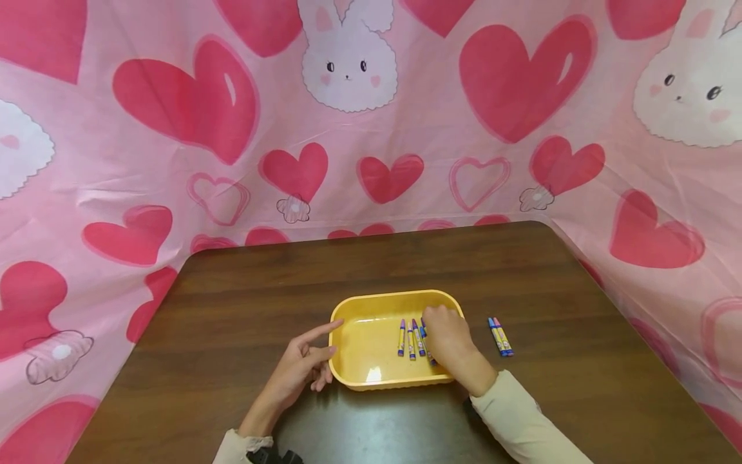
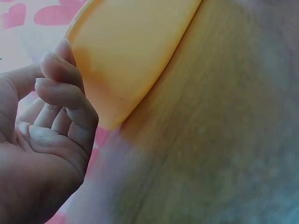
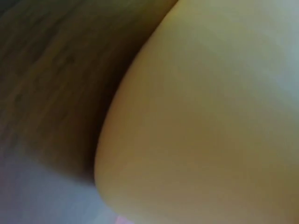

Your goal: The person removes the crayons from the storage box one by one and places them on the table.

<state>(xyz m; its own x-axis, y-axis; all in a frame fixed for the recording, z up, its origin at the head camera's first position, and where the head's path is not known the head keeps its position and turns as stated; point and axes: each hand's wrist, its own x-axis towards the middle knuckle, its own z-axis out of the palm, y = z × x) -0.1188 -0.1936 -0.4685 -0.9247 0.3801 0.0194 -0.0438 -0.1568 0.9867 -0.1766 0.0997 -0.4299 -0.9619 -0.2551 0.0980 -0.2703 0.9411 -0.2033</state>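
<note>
A yellow plastic tray [image 1: 371,380] stands on the dark wooden table. My left hand [image 1: 295,367] holds its left rim, with index finger and thumb over the edge and the other fingers bent outside. In the left wrist view the bent fingers [image 2: 65,93] are against the tray's outer wall [image 2: 126,56]. Several yellow-wrapped crayons [image 1: 411,340] with purple, pink and blue tips lie side by side in the tray's right half. Over the rightmost ones my right hand [image 1: 446,335] reaches down inside, knuckles up. Its fingertips are hidden, so I cannot tell whether they grip a crayon.
Two more crayons, one blue-tipped [image 1: 495,336] and one pink-tipped [image 1: 503,336], lie together on the table [image 1: 556,361] right of the tray. Behind the table hangs a pink cloth [image 1: 429,129] with hearts and rabbits. The tray's outer wall [image 3: 196,121] fills most of the right wrist view.
</note>
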